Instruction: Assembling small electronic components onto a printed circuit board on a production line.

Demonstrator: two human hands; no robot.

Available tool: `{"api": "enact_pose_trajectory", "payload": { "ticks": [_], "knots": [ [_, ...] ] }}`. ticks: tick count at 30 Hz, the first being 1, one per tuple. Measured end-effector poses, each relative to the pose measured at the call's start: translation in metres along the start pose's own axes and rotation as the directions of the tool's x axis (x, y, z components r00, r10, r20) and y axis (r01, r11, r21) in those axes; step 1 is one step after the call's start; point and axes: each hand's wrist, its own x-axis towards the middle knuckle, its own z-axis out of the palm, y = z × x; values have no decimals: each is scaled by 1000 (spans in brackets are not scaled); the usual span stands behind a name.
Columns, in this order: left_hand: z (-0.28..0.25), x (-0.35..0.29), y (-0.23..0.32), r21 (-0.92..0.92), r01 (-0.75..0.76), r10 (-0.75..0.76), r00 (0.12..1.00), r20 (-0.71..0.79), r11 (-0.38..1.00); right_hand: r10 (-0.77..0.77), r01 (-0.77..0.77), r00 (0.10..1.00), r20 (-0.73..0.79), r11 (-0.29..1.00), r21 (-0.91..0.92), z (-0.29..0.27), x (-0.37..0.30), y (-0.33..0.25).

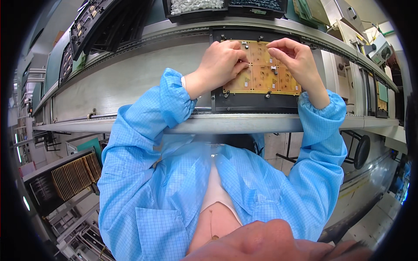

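A yellow-orange circuit board panel is held in a black carrier frame on the conveyor in front of me. My left hand is over the panel's left side, its fingers curled together with the tips down near the board. Over the upper right part is my right hand, thumb and forefinger brought close in a pinch. Whatever either hand holds is too small or hidden to make out. A small white-and-black component stands on the panel between my hands. Another small component sits near its top edge.
Beyond the conveyor rail stand a black bin of white parts and a black bin of dark blue parts. Black carriers lean at the far left. A rack of boards stands lower left, a round stool lower right.
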Motion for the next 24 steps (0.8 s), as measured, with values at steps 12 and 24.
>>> {"api": "enact_pose_trajectory", "payload": {
  "ticks": [12, 24],
  "knots": [
    [3, 4, 3, 122, 8, -7, 1000, -6, 992, 49, -50, 999, 18, 998, 37, 3, -11, 8],
    [5, -11, 8, 211, -146, 169, 981, -99, 966, 173, -210, 975, 140, 924, 320, 10, -25, 17]
  ]
}}
